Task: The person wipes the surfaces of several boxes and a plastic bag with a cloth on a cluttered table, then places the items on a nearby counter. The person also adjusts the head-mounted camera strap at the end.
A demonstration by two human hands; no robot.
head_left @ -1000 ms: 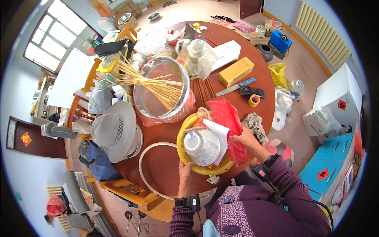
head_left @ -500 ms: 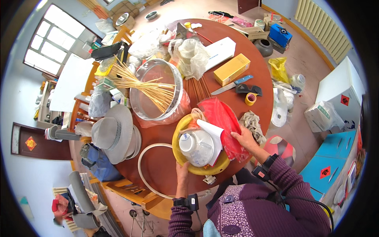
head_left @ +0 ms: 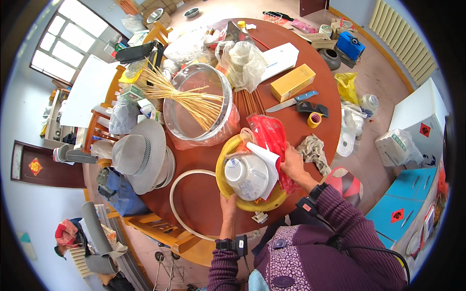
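Near the table's front edge is a yellow mesh basket (head_left: pixel 224 162), tilted slightly. My left hand (head_left: pixel 228 203) is closed on its near left rim, with the fingers partly hidden under the basket. Inside lie a white bowl (head_left: pixel 235 170), a clear plastic container (head_left: pixel 256 182) and a folded white sheet (head_left: pixel 266 159). A crumpled red plastic bag (head_left: pixel 267 133) sticks up from the basket's far right side. My right hand (head_left: pixel 294 164) is closed on the bag's right edge, its fingertips hidden behind the bunched plastic.
Left of the basket lies a white hoop (head_left: pixel 174 196). Beyond it stands a big round sieve (head_left: pixel 227 104) with bamboo sticks (head_left: pixel 194 104) across it. A knife (head_left: pixel 284 104), tape roll (head_left: pixel 314 120), grey cloth (head_left: pixel 314 151) and yellow box (head_left: pixel 292 82) are to the right; stacked hats (head_left: pixel 138 155) left.
The red bag is bunched narrower, and my right hand has moved slightly up and left on it. The white bowl now shows more of its base. The whole view has shifted a little.
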